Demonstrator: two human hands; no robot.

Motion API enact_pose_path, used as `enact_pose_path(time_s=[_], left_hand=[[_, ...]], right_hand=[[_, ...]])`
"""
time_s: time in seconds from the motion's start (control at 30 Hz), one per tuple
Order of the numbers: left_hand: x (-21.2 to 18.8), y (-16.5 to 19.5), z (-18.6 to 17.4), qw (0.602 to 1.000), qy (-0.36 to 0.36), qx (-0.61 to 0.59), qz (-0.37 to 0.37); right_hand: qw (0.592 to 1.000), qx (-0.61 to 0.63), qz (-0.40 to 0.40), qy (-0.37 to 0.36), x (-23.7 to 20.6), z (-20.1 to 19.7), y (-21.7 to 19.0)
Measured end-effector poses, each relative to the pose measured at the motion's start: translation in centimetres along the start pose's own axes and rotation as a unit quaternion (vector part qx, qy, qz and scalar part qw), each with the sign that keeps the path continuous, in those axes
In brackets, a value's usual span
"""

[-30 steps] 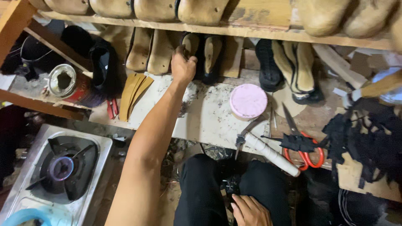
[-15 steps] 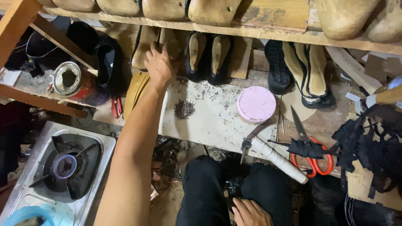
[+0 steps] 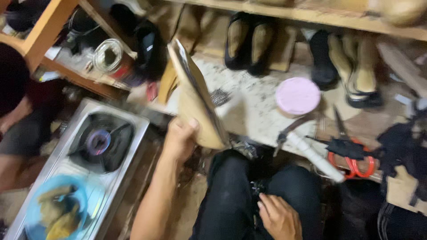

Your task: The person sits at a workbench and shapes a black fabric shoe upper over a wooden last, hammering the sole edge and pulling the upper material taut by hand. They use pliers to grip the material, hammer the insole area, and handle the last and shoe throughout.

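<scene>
- Far left: somebody else's bare arm and dark clothing (image 3: 18,111), blurry, just sitting beside the stove.
- Next over, low down: single-burner stainless steel gas stove (image 3: 89,146) on the floor, with a round light-blue plastic bowl (image 3: 62,213) parked on its near end, tan scraps inside.
- Up behind that: open round metal tin with dark stuff inside (image 3: 109,55), resting on the wooden ledge by the orange-brown post.
- Left hand (image 3: 180,140) raised over the lap, fingers and thumb clamped around the bottom end of a tan leather shoe sole with a dark edge (image 3: 195,98). Sole stands nearly upright, tilted a bit, well off the bench, toe end pointing up toward the shelf.
- Just behind the sole: small dark pile of tacks (image 3: 219,97) on the speckled white bench top (image 3: 249,106).
- Under the shelf at the back: pair of black slip-on shoes with tan insoles (image 3: 247,42).
- Right hand (image 3: 280,218) low at the bottom, resting on the black trouser leg (image 3: 231,195); fingers look loosely curled, can't tell if anything's in them.
- Round pale-pink plastic lid (image 3: 297,95) flat on the bench.
- Near edge of the bench: white tube-shaped handle (image 3: 316,158) lying diagonal.
- Just beside it: orange-handled scissors (image 3: 353,158), partly under black scraps.
- Far right: heap of black fabric strips (image 3: 400,146).
</scene>
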State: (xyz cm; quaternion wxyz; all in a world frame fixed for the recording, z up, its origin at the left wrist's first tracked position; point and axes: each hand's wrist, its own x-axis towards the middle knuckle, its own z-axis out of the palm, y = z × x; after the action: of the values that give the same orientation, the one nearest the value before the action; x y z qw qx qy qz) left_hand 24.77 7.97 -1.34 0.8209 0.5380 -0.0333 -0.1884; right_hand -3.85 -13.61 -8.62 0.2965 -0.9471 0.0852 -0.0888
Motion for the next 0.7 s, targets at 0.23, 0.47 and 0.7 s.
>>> enact_pose_path(time_s=[0.23,0.47,0.7], left_hand=[[-11.8,1.6,-3.0,0.965,0.067,0.255,0.011],[-10.2,11.9,-13.8,0.698,0.226,0.61,0.301],[-4.2,16.4,-23.8,0.52,0.23,0.81,0.143]], right_hand=[[0.996,-0.079,-0.002,-0.04,-0.1,-1.7,-1.3],[0.987,-0.13,-0.003,-0.097,0.3,-2.0,-1.5],[0.992,-0.101,-0.033,-0.062,-0.6,-1.8,-1.3]])
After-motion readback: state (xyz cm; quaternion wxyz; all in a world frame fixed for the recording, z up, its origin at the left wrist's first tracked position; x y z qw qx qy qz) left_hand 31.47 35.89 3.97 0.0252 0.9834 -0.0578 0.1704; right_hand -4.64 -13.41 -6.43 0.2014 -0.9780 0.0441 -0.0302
